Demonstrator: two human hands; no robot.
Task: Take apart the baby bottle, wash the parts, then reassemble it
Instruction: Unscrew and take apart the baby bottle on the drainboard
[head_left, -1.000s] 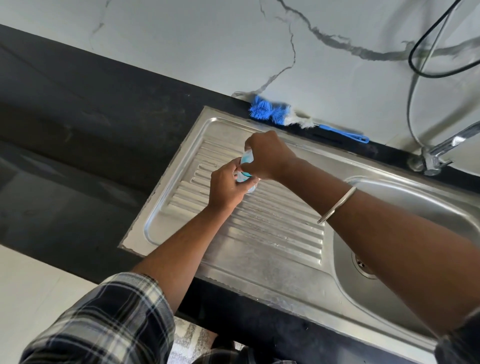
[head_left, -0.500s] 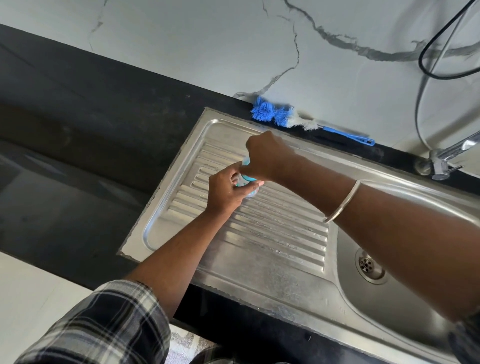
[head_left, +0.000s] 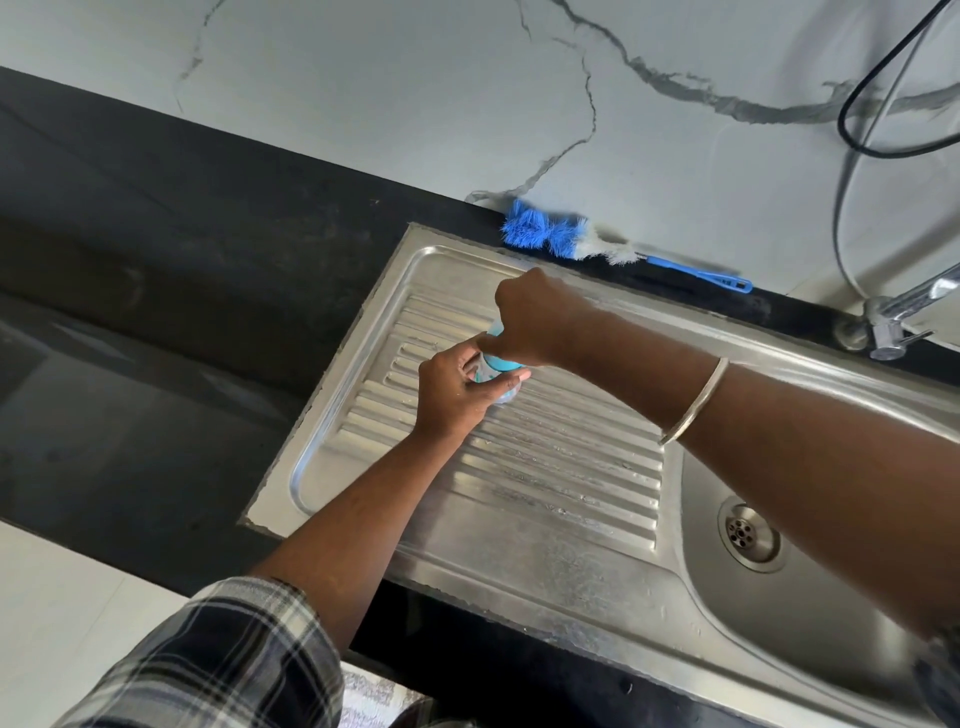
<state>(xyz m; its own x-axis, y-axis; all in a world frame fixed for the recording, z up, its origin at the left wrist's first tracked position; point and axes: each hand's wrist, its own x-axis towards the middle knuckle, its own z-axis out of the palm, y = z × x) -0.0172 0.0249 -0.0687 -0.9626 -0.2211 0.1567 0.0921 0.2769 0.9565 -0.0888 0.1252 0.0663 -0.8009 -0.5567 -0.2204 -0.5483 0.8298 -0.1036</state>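
here the left hand (head_left: 451, 391) wraps shut around the bottle (head_left: 496, 375) mid-frame over the draining board (head_left: 545, 478), steadying it. the right hand (head_left: 535, 317) closes on its blue top, likely to twist it.

You're looking at a small clear baby bottle (head_left: 497, 375) with a light blue collar, standing roughly upright over the sink's ribbed drainboard (head_left: 545, 467). A blue-and-white bottle brush (head_left: 571, 240) lies flat on the counter (head_left: 208, 249) by the wall.
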